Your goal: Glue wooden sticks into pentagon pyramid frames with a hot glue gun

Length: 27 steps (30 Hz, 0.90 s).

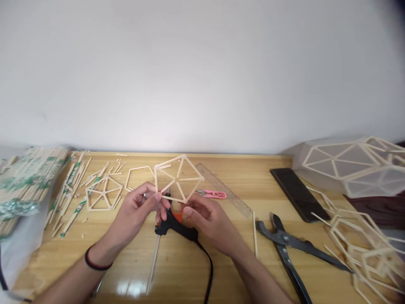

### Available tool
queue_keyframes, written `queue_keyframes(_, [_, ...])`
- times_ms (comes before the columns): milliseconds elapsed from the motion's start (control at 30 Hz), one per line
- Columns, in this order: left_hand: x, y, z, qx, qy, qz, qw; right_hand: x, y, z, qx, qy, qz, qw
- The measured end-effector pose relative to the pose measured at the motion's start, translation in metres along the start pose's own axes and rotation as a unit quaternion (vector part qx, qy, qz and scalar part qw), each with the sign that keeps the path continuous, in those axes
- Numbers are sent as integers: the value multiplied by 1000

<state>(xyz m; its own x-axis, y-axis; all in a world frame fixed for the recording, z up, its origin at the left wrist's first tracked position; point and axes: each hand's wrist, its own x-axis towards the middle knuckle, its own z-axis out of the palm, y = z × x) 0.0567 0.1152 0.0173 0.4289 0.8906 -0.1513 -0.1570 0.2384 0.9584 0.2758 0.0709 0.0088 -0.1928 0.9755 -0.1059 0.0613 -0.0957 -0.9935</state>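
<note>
A pentagon frame of pale wooden sticks with inner spokes [191,179] is held up over the middle of the table. My left hand [142,207] pinches its lower left corner between thumb and fingers. At the frame's bottom corner are the curled fingers of my right hand [205,217], closed on that edge. Below the frame, between my hands, a black glue gun [177,227] with an orange trigger lies on the table, a glue stick [153,264] extending from its rear. Part of the gun is hidden behind my left fingers.
Loose sticks [72,194], a smaller pentagon [104,193] and packed chopsticks [31,177] lie left. A ruler [224,190] and pink snips [213,194] lie behind my right hand. Rightward are metal shears [284,240], a black phone [299,194], stick frames [357,240] and a covered stick structure [344,164].
</note>
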Motion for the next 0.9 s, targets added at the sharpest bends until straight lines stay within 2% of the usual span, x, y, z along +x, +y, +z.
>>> queue_keyframes(100, [-2,0,3,12,-22,-26,999,2,0,2,41,26,11,999])
queue_keyframes(233, [-2,6,5,85,-44,-38,995,1,0,-1,18,48,16,999])
queue_keyframes(433, [1,11,4,128,-17,-36,991,-4,-1,3,-23,6,44,999])
queue_keyframes(667, [1,5,3,155,19,-18,988,-7,0,7,-93,2,59,994])
queue_keyframes(900, [1,9,0,155,23,-21,987,-5,-2,4,-48,-9,66,997])
